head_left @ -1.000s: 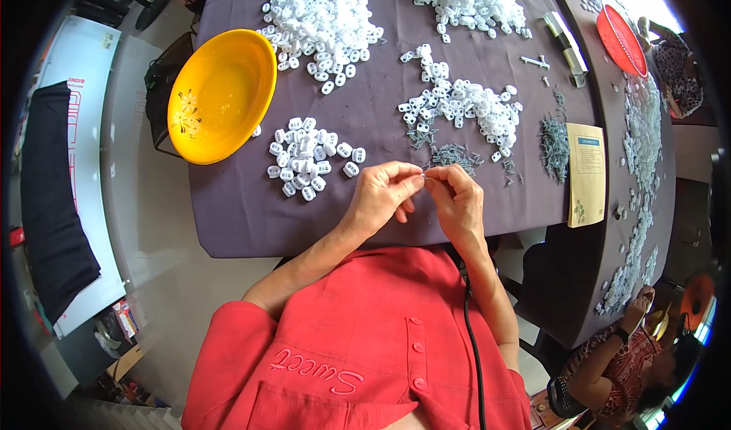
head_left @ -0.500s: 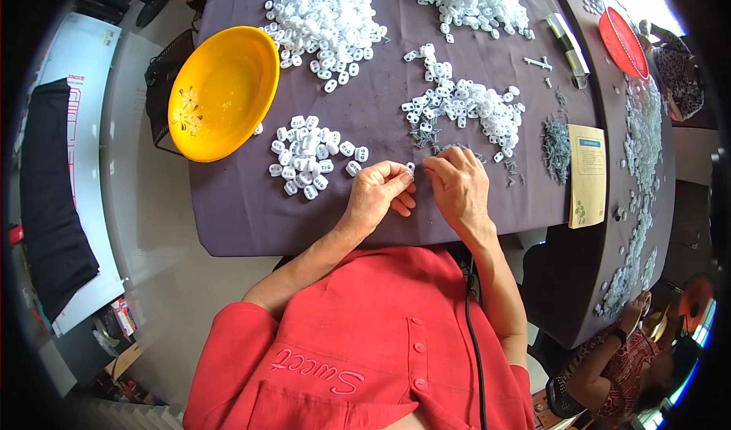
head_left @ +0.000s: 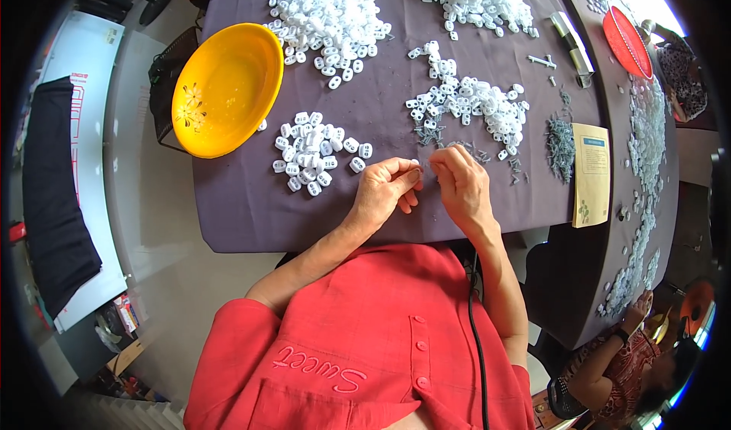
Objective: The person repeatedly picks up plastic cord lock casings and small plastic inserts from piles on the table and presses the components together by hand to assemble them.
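My left hand is closed, thumb and forefinger pinching a small white plastic piece, mostly covered by the fingertips. Close beside it, my right hand is also closed with its fingertips drawn together; what they hold is hidden or too small to name. Both hands hover over the near edge of the dark tablecloth. Left of them lies a small heap of white two-holed pieces. Beyond my right hand are a looser group of white pieces and scattered small grey screws.
Larger white heaps lie farther back. A yellow basin stands at the left edge. On the right are a grey screw pile and a yellowish booklet. Another person works at the adjoining table, which holds a red basket.
My right hand's fingertips have lifted slightly and moved a little away from the left hand's. The left hand keeps its pinch, and its white piece shows less. The whole view has shifted slightly.
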`<state>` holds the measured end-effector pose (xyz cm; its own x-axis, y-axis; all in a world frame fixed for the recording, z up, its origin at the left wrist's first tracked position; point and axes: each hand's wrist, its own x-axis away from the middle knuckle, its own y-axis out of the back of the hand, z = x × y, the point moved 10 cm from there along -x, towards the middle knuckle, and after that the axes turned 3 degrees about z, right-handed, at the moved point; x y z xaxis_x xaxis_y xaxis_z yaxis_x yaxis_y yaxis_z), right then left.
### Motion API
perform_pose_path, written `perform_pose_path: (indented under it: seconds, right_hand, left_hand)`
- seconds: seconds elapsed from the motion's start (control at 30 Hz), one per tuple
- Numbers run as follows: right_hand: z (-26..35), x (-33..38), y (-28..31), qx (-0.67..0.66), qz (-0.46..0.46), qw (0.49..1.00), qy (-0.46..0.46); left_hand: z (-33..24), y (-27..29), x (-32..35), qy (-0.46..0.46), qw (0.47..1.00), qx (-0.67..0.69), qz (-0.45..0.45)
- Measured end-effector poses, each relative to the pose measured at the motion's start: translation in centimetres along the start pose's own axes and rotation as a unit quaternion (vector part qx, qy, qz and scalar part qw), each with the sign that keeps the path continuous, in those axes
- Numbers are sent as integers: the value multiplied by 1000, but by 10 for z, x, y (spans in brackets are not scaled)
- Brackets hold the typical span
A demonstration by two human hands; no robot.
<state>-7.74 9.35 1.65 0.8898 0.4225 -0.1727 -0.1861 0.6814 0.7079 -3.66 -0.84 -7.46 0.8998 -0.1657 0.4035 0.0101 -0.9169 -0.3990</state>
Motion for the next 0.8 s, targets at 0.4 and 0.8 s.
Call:
perform_pose_path:
  seconds: [0.4, 0.8]
  right_hand:
    - [-27, 28, -8, -365, -31, 918, -155]
    - [-22, 27, -5, -340, -44, 932, -117]
  left_hand:
    - [-15, -14, 2, -23, 999, -26, 6]
    - [-24, -17, 2, -52, 997, -55, 10]
